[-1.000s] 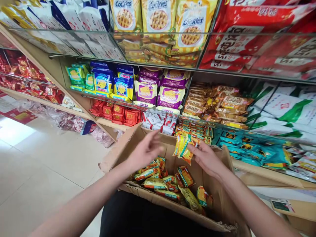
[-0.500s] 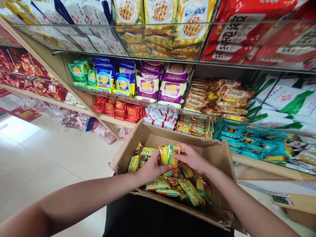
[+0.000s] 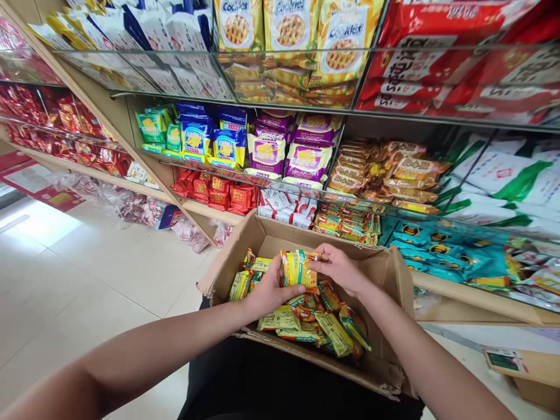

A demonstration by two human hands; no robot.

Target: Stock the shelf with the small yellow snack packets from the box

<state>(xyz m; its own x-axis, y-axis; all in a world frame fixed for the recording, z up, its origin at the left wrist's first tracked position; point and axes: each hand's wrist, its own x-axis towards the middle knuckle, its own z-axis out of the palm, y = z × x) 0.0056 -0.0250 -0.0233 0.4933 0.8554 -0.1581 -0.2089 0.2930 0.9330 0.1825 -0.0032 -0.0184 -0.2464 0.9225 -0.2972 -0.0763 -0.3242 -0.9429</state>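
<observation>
Right hand point(image 3: 343, 269) and pack point(image 3: 297, 269) have been dropping from near the far wall of the box point(image 3: 280, 239), and the left hand point(image 3: 269, 294), hanging bare a second ago, is now joining them. Both hands are holding the pack over the middle of the box, its yellow and orange face, striped with green, tilting up toward the viewer.

The left fingers are curling closed around its left side, the thumb lying along the lower edge. The right fingers are pinching the upper right corner against the thumb. This two-sided grip is probably keeping the soft wrapper flat and steady, and keeping anything behind it lined up; whether more packs are sitting behind, I cannot tell.

Underneath, loose packs point(image 3: 335, 333) in matching wrappers are lying in a jumble at varied angles, which suggests they are resting as they fell. The open box is sitting in front of dark trousers point(image 3: 262, 373), apparently leaning on the lap, which would be leaving both hands free.

Just beyond the box, similar shelf packs point(image 3: 347, 221) are filling a low section in tidy rows, perhaps so the wrappers are staying easy to read. White packs point(image 3: 286, 207) are lying to the left of that section, and teal bags point(image 3: 441, 248) to the right, with a glass divider seeming to be keeping the bags apart.
</observation>
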